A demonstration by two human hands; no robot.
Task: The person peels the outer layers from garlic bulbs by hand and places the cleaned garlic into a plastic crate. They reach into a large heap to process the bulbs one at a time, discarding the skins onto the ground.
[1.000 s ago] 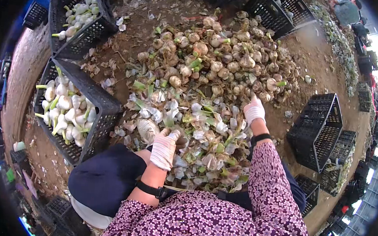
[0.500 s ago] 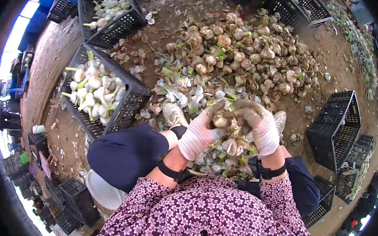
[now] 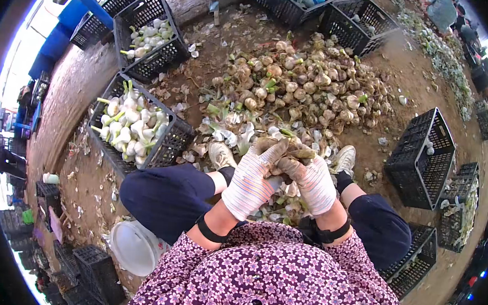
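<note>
Above the knees, the left hand (image 3: 252, 178) and right hand (image 3: 311, 182), in striped work gloves, close together around a dirty, papery garlic bulb (image 3: 290, 151), held clear of the litter of pale husks (image 3: 239, 131) on the ground. The gloves hide most of the bulb, so its condition is unclear.

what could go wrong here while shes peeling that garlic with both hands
1. Both gloved hands, left hand and right hand, close on one garlic bulb; the soiled gloves may slip and drop it into the peelings underfoot, where it would be hard to spot.
2. The crate of peeled garlic sits off to the left, beyond the knee, so a tossed bulb could miss it.
3. Loose skins around the shoes could be slippery on standing up.
</note>
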